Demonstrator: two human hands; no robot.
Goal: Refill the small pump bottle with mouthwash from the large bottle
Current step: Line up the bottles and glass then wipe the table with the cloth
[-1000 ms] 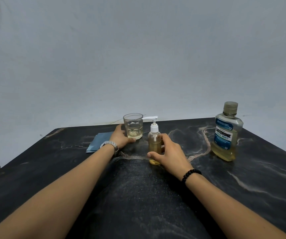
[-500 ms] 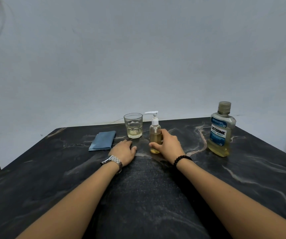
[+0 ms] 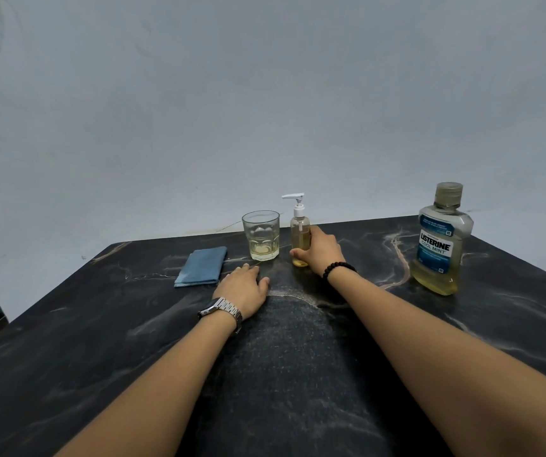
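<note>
The right hand grips the small pump bottle upright on the dark worktop — large bottle far right; the left hand rests flat, released.

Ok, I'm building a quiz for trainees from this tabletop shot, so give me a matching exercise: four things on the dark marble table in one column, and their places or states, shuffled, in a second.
Things:
1. clear faceted drinking glass
2. small clear pump bottle with white pump
3. large capped mouthwash bottle with blue label
4. folded blue cloth

States:
A. held at its side by the right hand
B. lies flat, farthest left
C. stands alone, far right, cap on
D. holds a little pale yellow liquid at the bottom

Pairs: 1-D, 2-A, 3-C, 4-B
</note>
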